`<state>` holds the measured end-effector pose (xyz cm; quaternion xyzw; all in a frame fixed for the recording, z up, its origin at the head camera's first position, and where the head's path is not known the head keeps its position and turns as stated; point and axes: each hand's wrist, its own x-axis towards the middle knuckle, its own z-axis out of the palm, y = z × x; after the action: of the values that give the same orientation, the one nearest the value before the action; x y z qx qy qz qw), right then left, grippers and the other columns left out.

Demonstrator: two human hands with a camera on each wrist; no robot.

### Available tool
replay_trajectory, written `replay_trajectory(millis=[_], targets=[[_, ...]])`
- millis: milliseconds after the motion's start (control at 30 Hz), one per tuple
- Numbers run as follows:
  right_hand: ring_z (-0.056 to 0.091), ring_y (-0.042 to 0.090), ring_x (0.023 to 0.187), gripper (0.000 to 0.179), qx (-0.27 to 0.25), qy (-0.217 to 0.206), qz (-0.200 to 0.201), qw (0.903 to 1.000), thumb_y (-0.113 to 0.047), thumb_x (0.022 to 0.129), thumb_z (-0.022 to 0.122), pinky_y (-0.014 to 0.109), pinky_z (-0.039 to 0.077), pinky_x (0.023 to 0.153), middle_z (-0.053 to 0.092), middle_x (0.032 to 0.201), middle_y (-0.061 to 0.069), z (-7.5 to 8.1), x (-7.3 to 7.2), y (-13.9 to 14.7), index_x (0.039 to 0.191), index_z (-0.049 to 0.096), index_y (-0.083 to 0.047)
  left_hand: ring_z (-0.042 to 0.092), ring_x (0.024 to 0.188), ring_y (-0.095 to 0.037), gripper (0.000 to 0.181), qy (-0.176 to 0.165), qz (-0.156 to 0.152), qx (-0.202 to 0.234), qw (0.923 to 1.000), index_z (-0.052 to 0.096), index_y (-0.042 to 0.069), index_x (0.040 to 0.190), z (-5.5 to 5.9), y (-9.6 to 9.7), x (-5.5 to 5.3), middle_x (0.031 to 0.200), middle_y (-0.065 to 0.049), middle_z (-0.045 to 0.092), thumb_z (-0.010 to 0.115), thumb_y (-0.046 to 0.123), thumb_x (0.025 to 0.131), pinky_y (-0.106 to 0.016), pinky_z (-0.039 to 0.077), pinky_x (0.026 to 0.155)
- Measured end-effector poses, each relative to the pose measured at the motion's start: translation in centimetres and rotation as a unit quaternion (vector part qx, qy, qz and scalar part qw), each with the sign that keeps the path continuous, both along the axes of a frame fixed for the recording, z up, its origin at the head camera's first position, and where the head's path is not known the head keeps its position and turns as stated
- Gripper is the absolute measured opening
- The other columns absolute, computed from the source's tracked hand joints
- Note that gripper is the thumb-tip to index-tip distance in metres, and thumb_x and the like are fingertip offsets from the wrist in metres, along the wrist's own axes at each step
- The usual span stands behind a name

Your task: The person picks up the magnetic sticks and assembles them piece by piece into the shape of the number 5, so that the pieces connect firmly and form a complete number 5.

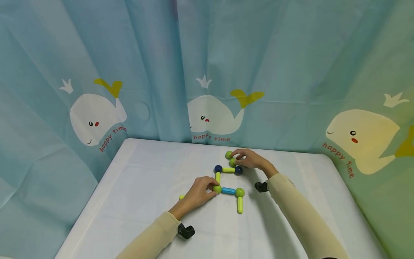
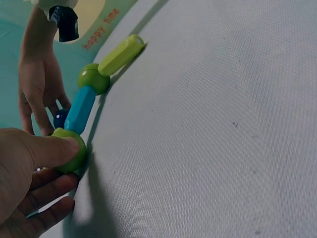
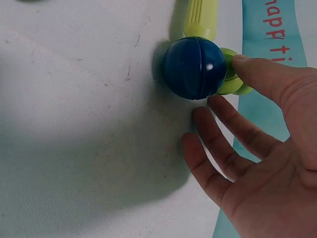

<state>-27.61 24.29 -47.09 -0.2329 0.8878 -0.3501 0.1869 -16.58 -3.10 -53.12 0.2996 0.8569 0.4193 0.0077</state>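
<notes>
On the white table (image 1: 145,172), all around a blue stick (image 1: 228,191), green balls (image 1: 240,192) sit at 3 and 9 o'clock, dark blue balls (image 1: 218,168) at 11 and 1, two more green balls (image 1: 229,154) at 12, and a yellow-green stick (image 1: 240,205) between 4 and 5.

On the curtain (image 1: 284,72) in front of you, you can read "happy time" in small red letters three times, once beneath each printed whale: the left whale (image 1: 97,117), the middle whale (image 1: 215,117) and the right whale (image 1: 365,131). Your left wrist view shows one such "happy time" print (image 2: 100,29) slanting upward on the cloth, while your right wrist view gives you only part of a sideways red print (image 3: 276,29), its end covered by your right hand (image 3: 282,168).
</notes>
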Motion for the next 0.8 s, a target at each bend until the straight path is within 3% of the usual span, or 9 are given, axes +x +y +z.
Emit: replay_trajectory(millis=[467,800], targets=[[0.063,0.036,0.113,0.034,0.030,0.002,-0.003,0.9996,-0.008,0.100,0.063,0.044,0.053,0.088,0.064,0.129,0.022,-0.52,-0.45,-0.42,0.133,0.065,0.000,0.066,0.087,-0.009,0.024,0.010,0.005,-0.001,0.9999,0.075,0.006,0.111,-0.08,0.06,-0.06,0.101,-0.003,0.071,0.082,0.006,0.088,-0.021,0.055,0.078],[0.061,0.038,0.116,0.034,0.034,0.012,-0.005,0.9993,-0.008,0.099,0.066,0.050,0.052,0.092,0.064,0.130,0.022,-0.52,-0.27,-0.59,0.132,0.065,0.001,0.067,0.086,-0.011,0.024,0.021,0.003,0.000,0.9998,0.075,0.006,0.110,-0.06,0.07,0.02,0.100,-0.003,0.071,0.082,0.005,0.087,-0.019,0.054,0.077]])
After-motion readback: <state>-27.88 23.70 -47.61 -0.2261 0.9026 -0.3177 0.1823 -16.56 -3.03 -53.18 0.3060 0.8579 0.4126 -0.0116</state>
